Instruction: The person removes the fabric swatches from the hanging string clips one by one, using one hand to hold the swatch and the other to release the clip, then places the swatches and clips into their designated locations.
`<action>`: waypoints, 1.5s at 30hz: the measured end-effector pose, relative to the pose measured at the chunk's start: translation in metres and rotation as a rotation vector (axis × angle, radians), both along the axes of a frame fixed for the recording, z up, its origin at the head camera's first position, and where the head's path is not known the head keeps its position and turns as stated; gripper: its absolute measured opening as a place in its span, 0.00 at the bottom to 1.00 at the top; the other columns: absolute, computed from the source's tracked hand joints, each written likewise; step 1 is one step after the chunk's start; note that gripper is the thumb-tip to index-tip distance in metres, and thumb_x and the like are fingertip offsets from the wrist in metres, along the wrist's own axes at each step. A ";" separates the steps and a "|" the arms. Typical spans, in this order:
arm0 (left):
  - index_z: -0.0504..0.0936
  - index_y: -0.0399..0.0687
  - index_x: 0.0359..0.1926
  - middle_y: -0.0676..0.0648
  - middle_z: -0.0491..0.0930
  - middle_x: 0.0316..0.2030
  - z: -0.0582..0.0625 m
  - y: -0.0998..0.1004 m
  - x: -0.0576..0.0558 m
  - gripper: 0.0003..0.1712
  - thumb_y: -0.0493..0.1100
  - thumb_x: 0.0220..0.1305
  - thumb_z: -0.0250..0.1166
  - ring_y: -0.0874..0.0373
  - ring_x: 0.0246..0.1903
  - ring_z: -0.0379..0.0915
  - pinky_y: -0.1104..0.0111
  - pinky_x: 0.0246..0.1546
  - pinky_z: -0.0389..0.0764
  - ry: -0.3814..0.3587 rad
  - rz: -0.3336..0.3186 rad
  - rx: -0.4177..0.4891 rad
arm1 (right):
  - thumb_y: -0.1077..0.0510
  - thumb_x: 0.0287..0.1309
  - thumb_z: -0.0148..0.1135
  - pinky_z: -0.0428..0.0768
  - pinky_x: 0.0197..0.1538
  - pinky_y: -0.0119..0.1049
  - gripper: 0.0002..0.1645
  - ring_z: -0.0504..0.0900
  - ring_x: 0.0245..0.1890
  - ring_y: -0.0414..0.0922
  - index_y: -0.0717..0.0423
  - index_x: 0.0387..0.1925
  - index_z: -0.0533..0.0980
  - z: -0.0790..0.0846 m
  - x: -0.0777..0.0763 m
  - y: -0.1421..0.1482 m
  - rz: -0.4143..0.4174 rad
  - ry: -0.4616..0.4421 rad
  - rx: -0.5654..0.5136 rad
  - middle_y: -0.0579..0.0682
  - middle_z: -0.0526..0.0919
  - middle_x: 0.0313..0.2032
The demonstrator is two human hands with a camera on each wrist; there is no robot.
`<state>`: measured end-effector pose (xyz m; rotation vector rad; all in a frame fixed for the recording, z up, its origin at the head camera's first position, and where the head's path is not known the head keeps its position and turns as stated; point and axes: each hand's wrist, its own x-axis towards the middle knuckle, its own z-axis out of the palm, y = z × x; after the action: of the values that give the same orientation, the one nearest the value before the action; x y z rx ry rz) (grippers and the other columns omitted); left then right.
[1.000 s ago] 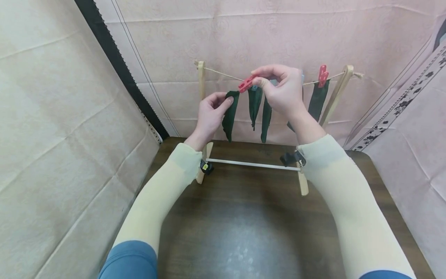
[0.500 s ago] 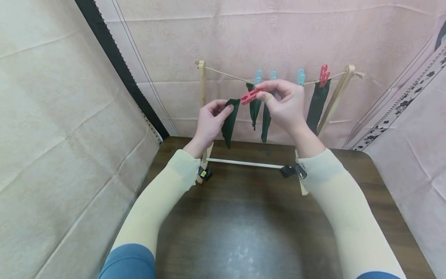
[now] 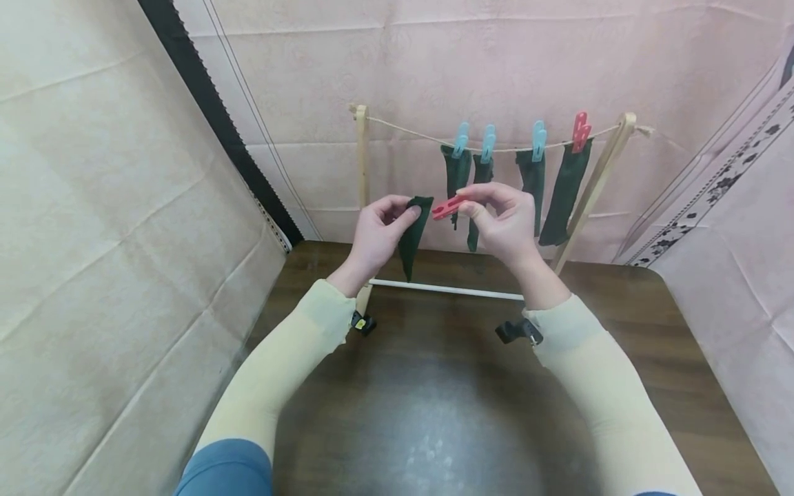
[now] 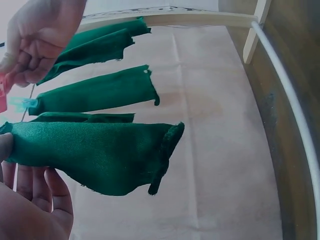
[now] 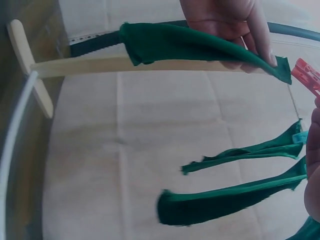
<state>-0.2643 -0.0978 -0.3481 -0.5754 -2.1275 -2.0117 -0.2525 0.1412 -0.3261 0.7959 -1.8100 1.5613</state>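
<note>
From where I stand, on the left a wooden post (image 3: pixel 362 158), then the left hand (image 3: pixel 376 231), thumb and fingers pinching the top of a dark green cloth (image 3: pixel 414 238). It hangs above the worktop (image 3: pixel 422 399), long axis nearly upright, narrow end pointing down and slightly left. Just beside its top corner a red clothespin (image 3: pixel 448 207) lies almost level, free end pointing left and dipping a little. The right hand (image 3: pixel 505 220) pinches its other end; the hands are apart. Behind, more green pieces (image 3: pixel 567 196) hang lengthwise from a cord (image 3: pixel 403 129)
</note>
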 end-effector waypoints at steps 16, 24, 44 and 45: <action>0.89 0.41 0.51 0.47 0.86 0.39 -0.058 -0.026 0.023 0.11 0.42 0.73 0.72 0.54 0.38 0.81 0.53 0.45 0.86 -0.108 -0.037 -0.090 | 0.71 0.60 0.76 0.86 0.54 0.33 0.14 0.89 0.46 0.44 0.62 0.48 0.89 -0.070 0.031 0.023 -0.011 -0.225 0.011 0.52 0.92 0.43; 0.88 0.38 0.51 0.47 0.88 0.42 -0.080 -0.045 0.034 0.11 0.38 0.73 0.71 0.53 0.42 0.82 0.67 0.47 0.86 -0.181 -0.057 -0.088 | 0.67 0.63 0.76 0.85 0.56 0.33 0.14 0.89 0.48 0.42 0.60 0.50 0.89 -0.101 0.041 0.036 -0.067 -0.304 0.036 0.57 0.91 0.46; 0.87 0.36 0.51 0.45 0.91 0.42 -0.142 -0.112 0.059 0.13 0.40 0.73 0.72 0.55 0.42 0.87 0.68 0.49 0.84 -0.296 0.066 -0.148 | 0.65 0.65 0.75 0.83 0.50 0.26 0.15 0.87 0.46 0.35 0.60 0.53 0.87 -0.159 0.058 0.062 -0.155 -0.519 0.102 0.57 0.91 0.47; 0.86 0.37 0.51 0.45 0.91 0.42 -0.144 -0.115 0.060 0.13 0.41 0.73 0.72 0.55 0.42 0.87 0.68 0.50 0.83 -0.302 0.080 -0.147 | 0.64 0.66 0.75 0.83 0.50 0.26 0.15 0.87 0.46 0.34 0.60 0.53 0.87 -0.162 0.058 0.063 -0.165 -0.525 0.119 0.57 0.91 0.47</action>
<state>-0.2044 -0.2127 -0.4918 -0.2090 -2.4409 -2.0191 -0.1941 0.2041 -0.4885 0.2824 -2.2892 1.6675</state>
